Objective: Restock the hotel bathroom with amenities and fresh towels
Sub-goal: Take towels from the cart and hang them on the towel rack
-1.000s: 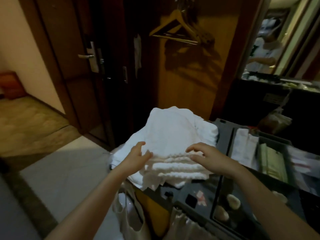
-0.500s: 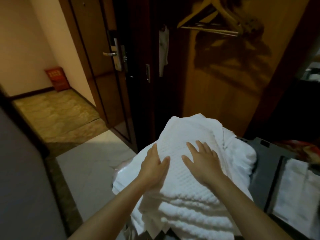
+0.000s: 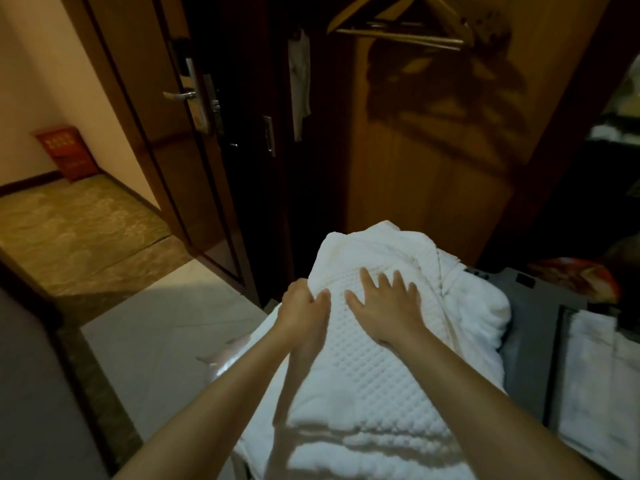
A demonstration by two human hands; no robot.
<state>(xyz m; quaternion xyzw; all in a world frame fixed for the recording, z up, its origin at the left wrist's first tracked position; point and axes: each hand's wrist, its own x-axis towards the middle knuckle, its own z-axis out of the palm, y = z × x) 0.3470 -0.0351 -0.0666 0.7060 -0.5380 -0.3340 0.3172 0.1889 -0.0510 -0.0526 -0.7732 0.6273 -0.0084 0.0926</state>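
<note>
A stack of white folded towels (image 3: 374, 393) lies on the dark housekeeping cart (image 3: 533, 341) in front of me. The top one has a waffle pattern. My right hand (image 3: 384, 306) lies flat on the top towel with its fingers spread. My left hand (image 3: 301, 306) is at the towel's left edge, its fingers curled round the fabric and its thumb on top. More white folded linen (image 3: 599, 375) sits in a cart compartment at the right.
A dark wooden door (image 3: 166, 140) with a metal handle stands open at the left onto a carpeted corridor. Wooden hangers (image 3: 398, 26) hang in the closet straight ahead. Pale floor tiles (image 3: 162, 341) lie left of the cart.
Both hands moved from the stack's near edge onto its top. My left hand has curled over the towel's left edge. The view has come closer and swung left.
</note>
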